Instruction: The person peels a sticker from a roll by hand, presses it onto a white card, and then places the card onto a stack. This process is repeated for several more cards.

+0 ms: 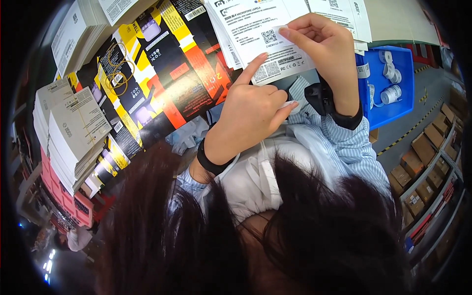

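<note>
A white printed card [255, 19] with square codes lies on top of a stack at the far middle. My left hand [250, 115] reaches over its near edge, its index finger stretched onto the card. The other fingers are curled, and a small white strip [289, 106] shows between them and the thumb. Over the card's right side is my right hand [327, 46], with thumb and fingertips pinched together beside a square code. Anything between those fingertips is too small to make out. Black bands circle both wrists.
Black, yellow and red printed box sheets [172, 93] cover the table at left, with loose rubber bands [119, 81] on them. Bundled grey-white cards [73, 128] stand further left. A blue bin [393, 110] at right holds label rolls [391, 94]. Shelves of cartons [425, 147] stand beyond.
</note>
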Motion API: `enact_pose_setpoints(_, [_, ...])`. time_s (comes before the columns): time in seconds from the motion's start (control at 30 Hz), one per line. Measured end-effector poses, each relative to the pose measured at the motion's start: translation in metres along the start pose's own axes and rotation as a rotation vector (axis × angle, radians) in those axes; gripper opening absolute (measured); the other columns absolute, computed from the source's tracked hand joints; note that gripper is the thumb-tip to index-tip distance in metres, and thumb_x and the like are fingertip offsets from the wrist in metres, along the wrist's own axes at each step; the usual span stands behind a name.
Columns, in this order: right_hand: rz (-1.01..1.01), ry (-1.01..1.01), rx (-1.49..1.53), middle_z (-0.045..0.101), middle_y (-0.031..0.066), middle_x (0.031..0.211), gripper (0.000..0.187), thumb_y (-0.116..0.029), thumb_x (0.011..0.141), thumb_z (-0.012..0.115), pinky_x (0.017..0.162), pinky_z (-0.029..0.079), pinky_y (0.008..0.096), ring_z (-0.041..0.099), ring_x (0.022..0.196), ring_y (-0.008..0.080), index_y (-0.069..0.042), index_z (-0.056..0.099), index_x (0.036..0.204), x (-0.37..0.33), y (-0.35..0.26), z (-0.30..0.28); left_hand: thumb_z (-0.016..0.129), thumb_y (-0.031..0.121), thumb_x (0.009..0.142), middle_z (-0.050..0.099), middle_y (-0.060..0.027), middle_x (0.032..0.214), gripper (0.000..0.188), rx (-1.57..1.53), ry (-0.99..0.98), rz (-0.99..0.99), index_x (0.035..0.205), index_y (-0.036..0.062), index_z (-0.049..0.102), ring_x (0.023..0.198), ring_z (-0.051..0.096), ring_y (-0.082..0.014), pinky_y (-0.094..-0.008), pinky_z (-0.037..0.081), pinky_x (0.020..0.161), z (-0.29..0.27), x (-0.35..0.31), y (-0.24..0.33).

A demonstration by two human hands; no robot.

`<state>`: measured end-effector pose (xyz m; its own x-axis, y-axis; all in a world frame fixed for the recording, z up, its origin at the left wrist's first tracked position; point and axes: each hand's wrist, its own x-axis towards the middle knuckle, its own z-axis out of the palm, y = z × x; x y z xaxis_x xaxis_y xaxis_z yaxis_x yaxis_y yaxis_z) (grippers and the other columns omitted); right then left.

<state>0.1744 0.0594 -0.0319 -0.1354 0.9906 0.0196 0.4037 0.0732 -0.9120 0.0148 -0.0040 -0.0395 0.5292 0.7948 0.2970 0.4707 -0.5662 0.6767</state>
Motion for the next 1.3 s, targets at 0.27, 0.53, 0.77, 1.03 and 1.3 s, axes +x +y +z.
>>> enact_pose_setpoints(0.27, [-0.099, 0.114, -0.483, 0.059, 0.0043, 0.079, 0.023, -0.011, 0.074, 0.070, 0.054, 0.037, 0.0149, 0.050, 0.064, 0.0032, -0.001, 0.058, 0.091, -0.013, -0.007, 0.014, 0.067, 0.018, 0.073, 0.046, -0.0048, 0.048, 0.026, -0.008, -0.007, -0.004, 0.056, 0.0054, 0.052, 0.046, 0.048, -0.0233, -0.0424, 0.035, 0.099, -0.002, 0.001, 0.002])
enact_pose_setpoints(0.53, [-0.544, 0.347, -0.362, 0.045, 0.0165, 0.096, 0.043, -0.005, 0.072, 0.067, 0.068, 0.043, 0.0375, 0.050, 0.085, 0.0300, -0.001, 0.041, 0.107, -0.008, -0.018, 0.025, 0.067, 0.018, 0.073, 0.046, -0.0053, 0.047, 0.026, 0.002, -0.020, 0.001, 0.056, 0.0048, 0.052, 0.045, 0.047, -0.0241, -0.0428, 0.035, 0.099, 0.000, 0.001, 0.001])
enact_pose_setpoints(0.77, [-0.509, 0.401, -0.927, 0.052, 0.0166, 0.089, 0.057, 0.000, 0.067, 0.071, 0.066, 0.046, 0.0316, 0.056, 0.081, 0.0254, 0.002, 0.041, 0.115, -0.002, 0.001, 0.022, 0.067, 0.018, 0.073, 0.045, -0.0058, 0.047, 0.026, 0.019, -0.026, 0.009, 0.057, 0.0046, 0.052, 0.045, 0.046, -0.0242, -0.0434, 0.034, 0.100, -0.001, 0.001, 0.003])
enact_pose_setpoints(1.03, [-0.675, 0.170, -0.356, 0.061, 0.0082, 0.107, 0.044, -0.016, 0.070, 0.072, 0.086, 0.043, 0.0291, 0.059, 0.095, 0.0190, -0.004, 0.057, 0.109, -0.015, 0.006, -0.010, 0.063, 0.017, 0.076, 0.046, -0.0060, 0.047, 0.027, -0.129, -0.020, 0.036, 0.055, 0.0048, 0.051, 0.047, 0.050, -0.0210, -0.0429, 0.037, 0.099, -0.020, -0.006, -0.001])
enact_pose_setpoints(1.3, [-0.773, -0.265, -0.857, 0.051, 0.0097, 0.125, 0.047, -0.016, 0.071, 0.065, 0.102, 0.033, 0.0397, 0.048, 0.117, 0.0216, -0.006, 0.053, 0.116, -0.042, -0.003, -0.027, 0.062, 0.007, 0.076, 0.043, -0.0052, 0.050, 0.019, -0.548, 0.079, -0.104, 0.062, -0.0024, 0.054, 0.050, 0.051, -0.0175, -0.0405, 0.044, 0.093, -0.054, -0.017, -0.003])
